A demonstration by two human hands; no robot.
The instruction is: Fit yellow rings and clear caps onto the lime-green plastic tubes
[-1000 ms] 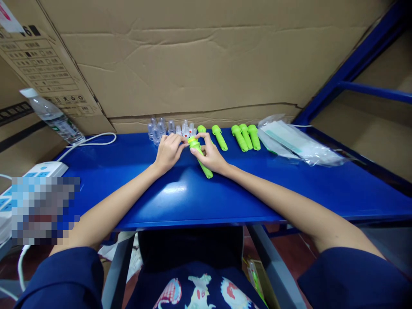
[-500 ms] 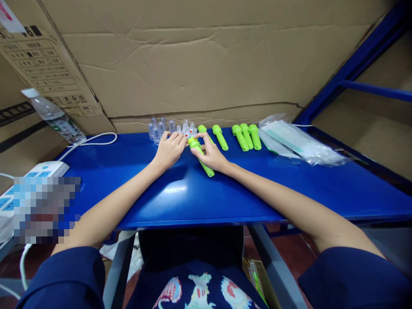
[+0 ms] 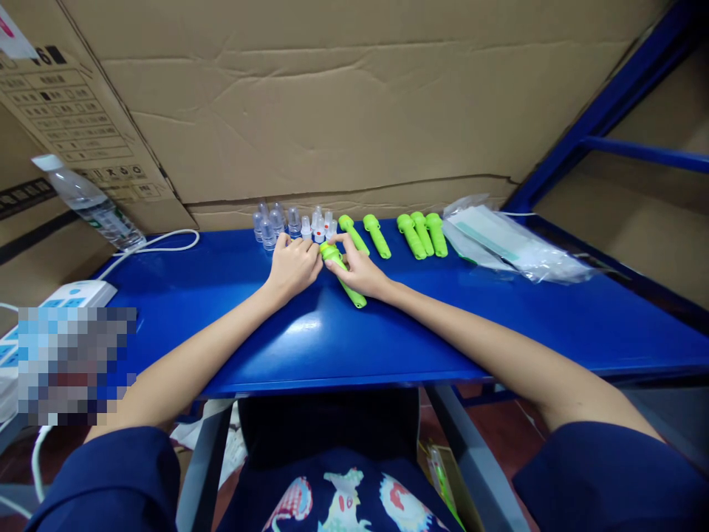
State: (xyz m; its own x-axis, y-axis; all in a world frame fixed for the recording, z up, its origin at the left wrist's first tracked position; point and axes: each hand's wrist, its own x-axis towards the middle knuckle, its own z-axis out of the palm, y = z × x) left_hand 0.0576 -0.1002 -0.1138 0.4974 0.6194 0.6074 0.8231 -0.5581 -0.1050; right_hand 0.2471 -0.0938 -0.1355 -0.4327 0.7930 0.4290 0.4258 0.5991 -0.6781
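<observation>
Both hands are working the head end of 1 green flashlight [image 3: 344, 277]: right hand [image 3: 360, 272] is gripping the body, left hand [image 3: 292, 264] is pinching the head, fingers curled shut. Clear caps [image 3: 288, 220] are standing at 12 o'clock (5 finished-looking torches [image 3: 410, 235] lying at 1 o'clock). Next, probably, a firm seating twist.

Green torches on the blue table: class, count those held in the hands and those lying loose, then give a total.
Held green torch, gripped by the left hand and right hand: 1
Loose green torches: 5
Total: 6
</observation>
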